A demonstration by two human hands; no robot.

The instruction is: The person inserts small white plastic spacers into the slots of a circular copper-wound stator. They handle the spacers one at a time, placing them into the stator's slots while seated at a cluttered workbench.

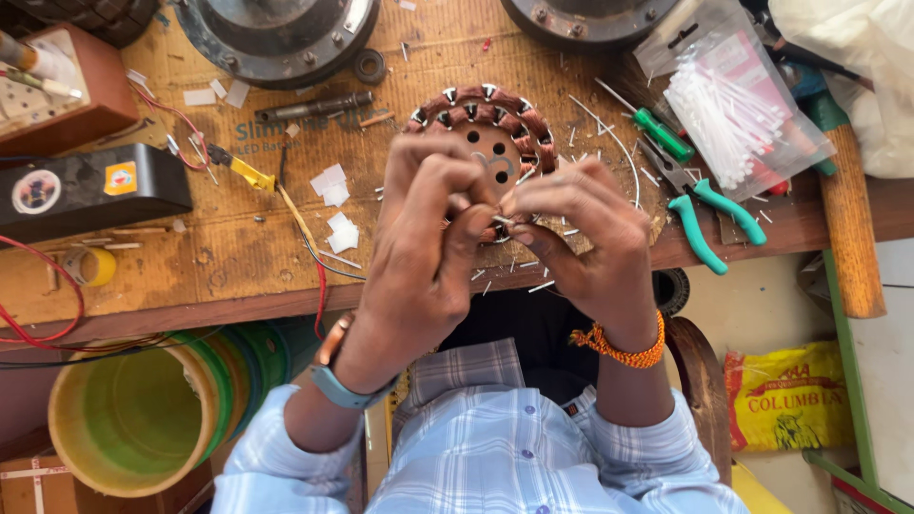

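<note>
As fingertips meet, both hands (495, 224) arch over stator (487, 119).

Light blue plaid sleeves (495, 447), grey wristband (338, 385), orange beaded bracelet (624, 350).

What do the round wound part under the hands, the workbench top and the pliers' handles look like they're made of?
The wound stator looks like glossy reddish copper wire on a metal core with pale slot liners. The workbench top looks like worn, unfinished wood or board, scratched and stained. The pliers have smooth teal handles, probably plastic or rubber sleeves.
</note>
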